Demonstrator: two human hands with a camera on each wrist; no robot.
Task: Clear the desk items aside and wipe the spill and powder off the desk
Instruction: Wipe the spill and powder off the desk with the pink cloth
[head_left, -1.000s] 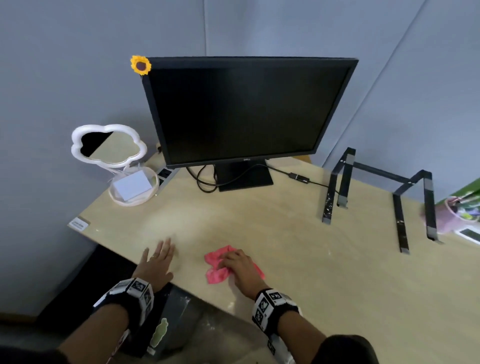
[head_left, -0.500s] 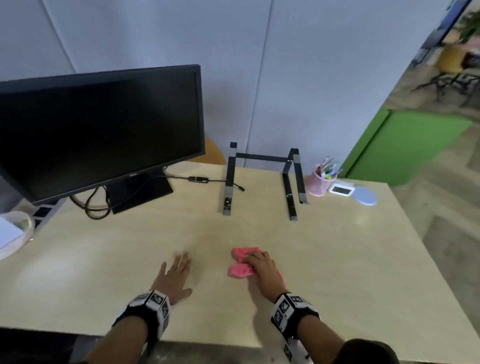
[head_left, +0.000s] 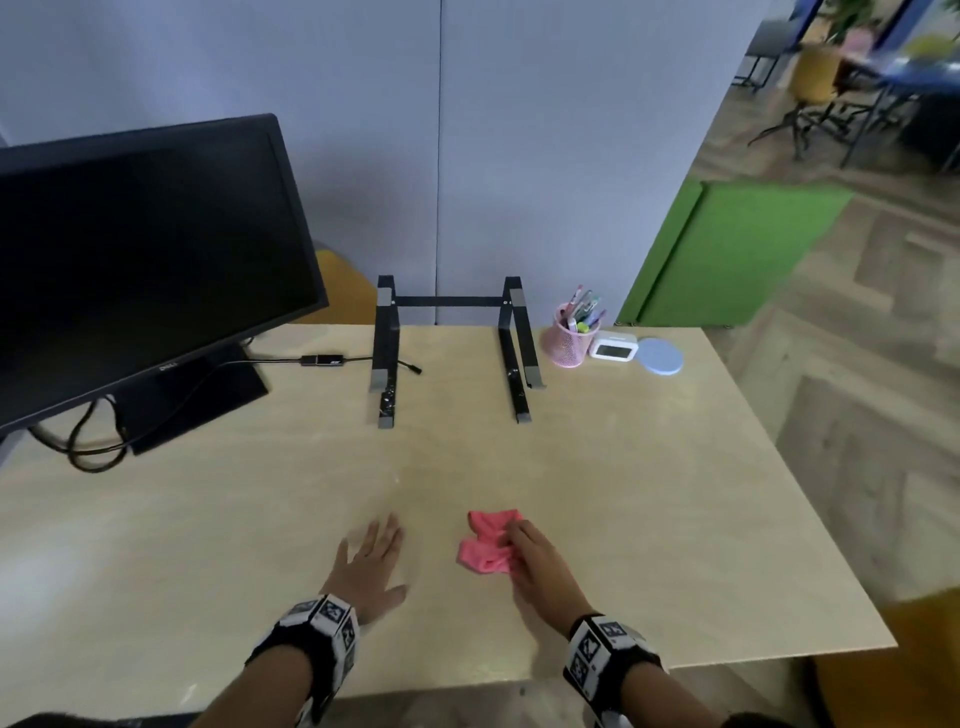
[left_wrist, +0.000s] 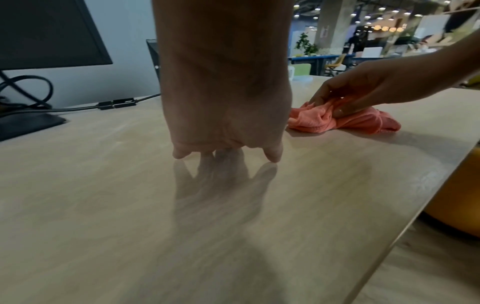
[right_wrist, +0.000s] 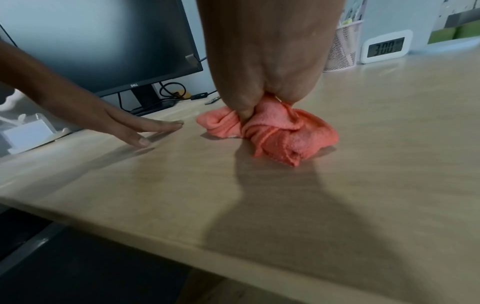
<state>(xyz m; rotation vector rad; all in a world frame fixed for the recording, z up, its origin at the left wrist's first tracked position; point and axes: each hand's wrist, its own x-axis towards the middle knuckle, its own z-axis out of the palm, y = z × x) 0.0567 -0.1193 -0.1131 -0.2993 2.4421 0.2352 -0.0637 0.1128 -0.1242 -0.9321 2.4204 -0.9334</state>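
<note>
A crumpled pink cloth (head_left: 488, 543) (right_wrist: 275, 131) (left_wrist: 345, 121) lies near the front middle of the light wooden desk (head_left: 649, 493). My right hand (head_left: 537, 564) (right_wrist: 262, 67) grips it from the right, fingers curled into its folds and pressing it onto the wood. My left hand (head_left: 371, 561) (left_wrist: 223, 98) lies flat on the desk just left of the cloth, fingers straight and spread. A faint pale powder smear (head_left: 400, 475) shows on the desk beyond the left hand.
A black monitor (head_left: 145, 270) with cables stands at the back left. A black laptop stand (head_left: 452, 353) is at the back middle. A pink pen cup (head_left: 571, 343), a white clock (head_left: 615, 347) and a blue coaster (head_left: 660, 356) sit at the back right.
My view has swung right, away from the mirror and monitor toward the desk's right side. Both hands have moved right along the front, the right one carrying the cloth with it.
</note>
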